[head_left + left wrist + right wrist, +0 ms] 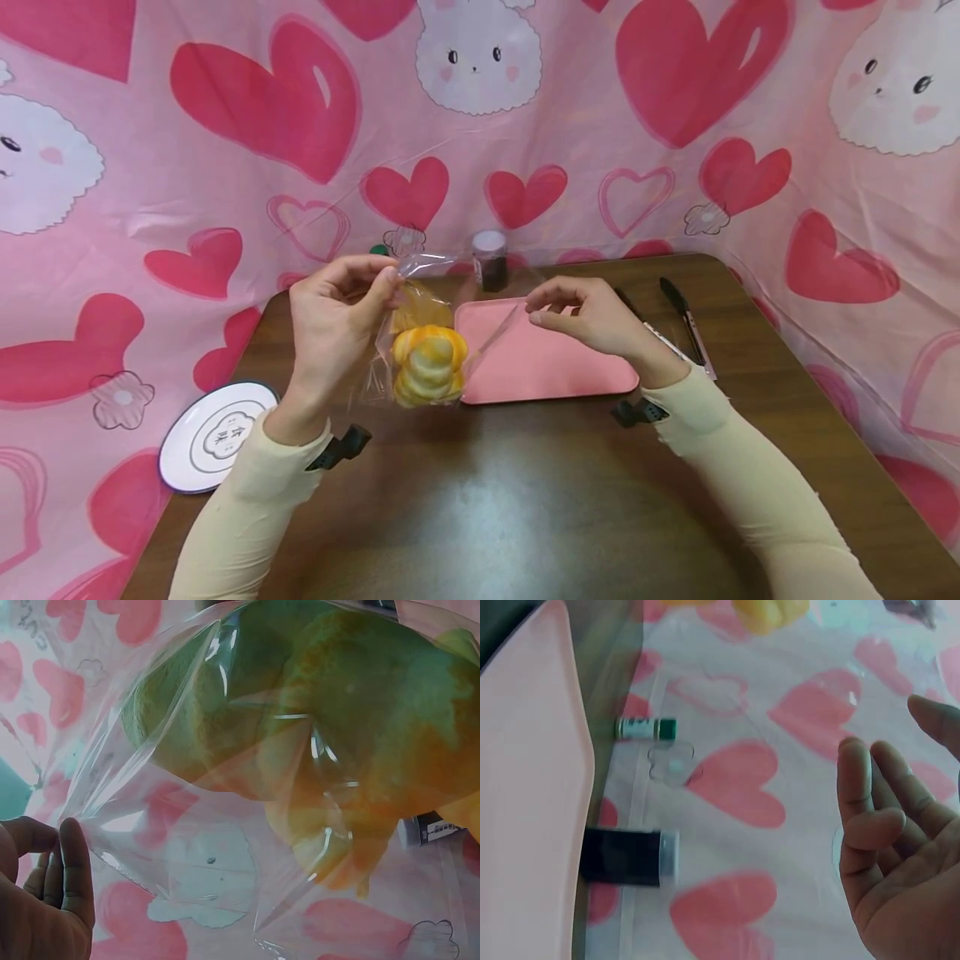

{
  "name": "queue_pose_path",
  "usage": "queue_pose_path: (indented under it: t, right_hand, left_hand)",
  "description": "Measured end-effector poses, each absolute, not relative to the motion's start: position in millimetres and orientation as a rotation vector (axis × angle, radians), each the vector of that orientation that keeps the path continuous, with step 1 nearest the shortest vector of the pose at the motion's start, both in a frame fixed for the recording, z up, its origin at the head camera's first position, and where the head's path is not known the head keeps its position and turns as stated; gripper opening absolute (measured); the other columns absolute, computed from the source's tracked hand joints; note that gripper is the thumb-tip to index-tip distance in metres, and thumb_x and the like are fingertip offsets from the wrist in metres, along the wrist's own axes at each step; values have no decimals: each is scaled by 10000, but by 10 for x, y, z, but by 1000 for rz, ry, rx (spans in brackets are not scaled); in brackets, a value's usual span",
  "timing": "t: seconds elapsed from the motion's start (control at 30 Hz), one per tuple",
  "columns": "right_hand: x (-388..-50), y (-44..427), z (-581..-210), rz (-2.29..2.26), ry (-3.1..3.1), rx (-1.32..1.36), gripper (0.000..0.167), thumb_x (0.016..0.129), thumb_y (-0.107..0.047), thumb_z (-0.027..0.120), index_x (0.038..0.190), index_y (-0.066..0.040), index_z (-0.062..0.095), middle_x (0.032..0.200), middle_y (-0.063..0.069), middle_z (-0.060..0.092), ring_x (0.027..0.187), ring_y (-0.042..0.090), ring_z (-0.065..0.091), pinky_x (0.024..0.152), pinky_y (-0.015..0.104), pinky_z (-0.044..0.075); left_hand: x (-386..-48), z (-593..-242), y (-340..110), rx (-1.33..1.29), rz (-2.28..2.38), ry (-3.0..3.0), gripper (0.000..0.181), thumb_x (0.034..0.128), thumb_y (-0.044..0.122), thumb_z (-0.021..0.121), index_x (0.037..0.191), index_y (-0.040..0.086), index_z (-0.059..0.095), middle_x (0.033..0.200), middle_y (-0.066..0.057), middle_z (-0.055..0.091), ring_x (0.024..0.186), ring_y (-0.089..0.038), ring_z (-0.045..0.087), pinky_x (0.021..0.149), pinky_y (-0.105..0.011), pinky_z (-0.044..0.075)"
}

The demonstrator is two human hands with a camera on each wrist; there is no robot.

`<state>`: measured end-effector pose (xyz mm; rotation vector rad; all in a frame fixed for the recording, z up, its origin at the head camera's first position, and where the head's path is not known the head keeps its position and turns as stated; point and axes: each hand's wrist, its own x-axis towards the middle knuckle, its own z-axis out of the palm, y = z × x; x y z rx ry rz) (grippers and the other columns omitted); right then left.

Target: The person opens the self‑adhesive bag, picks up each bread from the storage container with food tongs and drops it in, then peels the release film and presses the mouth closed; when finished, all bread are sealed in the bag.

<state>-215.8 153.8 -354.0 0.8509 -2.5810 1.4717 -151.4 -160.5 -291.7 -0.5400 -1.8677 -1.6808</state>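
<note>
A clear plastic bag (429, 265) holding yellow-orange bread rolls (429, 367) hangs above the table. My left hand (337, 321) pinches the bag's upper left edge between thumb and fingers. In the left wrist view, the thin film (120, 825) stretches from those fingertips, and the rolls (300, 712) fill the upper part. To the right of the bag is my right hand (588, 315), its fingertips near the bag's loose edge (495, 337). The right wrist view shows that hand (907, 832) with thumb and fingers apart and nothing visible between them.
A pink tray (551, 367) lies behind the bag. At the back stand a dark jar with a pale lid (491, 271) and a small green-capped bottle (645, 729). Black-tipped tongs (686, 312) and another slim utensil lie right. A white blue-rimmed plate (187, 446) sits at the left edge.
</note>
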Motion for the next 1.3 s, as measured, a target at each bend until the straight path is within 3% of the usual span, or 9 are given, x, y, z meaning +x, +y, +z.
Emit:
queue_pose_path:
  t: [0.33,0.67,1.03,1.3]
  right_hand:
    - [-2140,1403,-3452,1488,-2455,752,125,927,-300,713,954,-186,755,780,38,704,727,166,638,536,286,431]
    - [-2135,1449,-3341,1648,-2237,794,122,928,-173,704,955,-56,727,828,-22,749,698,172,655,664,261,523]
    - [-2147,1495,-3283,1657,-2145,779,117,889,-86,727,981,-15,735,799,-127,731,630,140,642,603,235,537]
    - [-2135,1519,-3259,1677,-2146,808,110,903,-86,717,963,6,719,807,-86,734,640,153,639,617,240,547]
  left_hand:
    - [-1555,-2927,-1610,-576,-1692,-1879,182,870,49,747,1028,-41,742,837,-2,750,685,-140,710,709,-238,604]
    - [-1594,-2930,-1634,-583,-1677,-1974,304,807,-8,783,1108,-8,740,836,66,731,777,-114,685,719,-190,579]
    - [-1624,-2952,-1673,-521,-1641,-2041,166,838,42,778,978,-37,739,846,122,746,798,-93,705,777,-209,588]
    - [-1644,-2947,-1699,-540,-1623,-2098,224,849,66,777,1064,8,751,876,120,738,827,-91,710,810,-210,587]
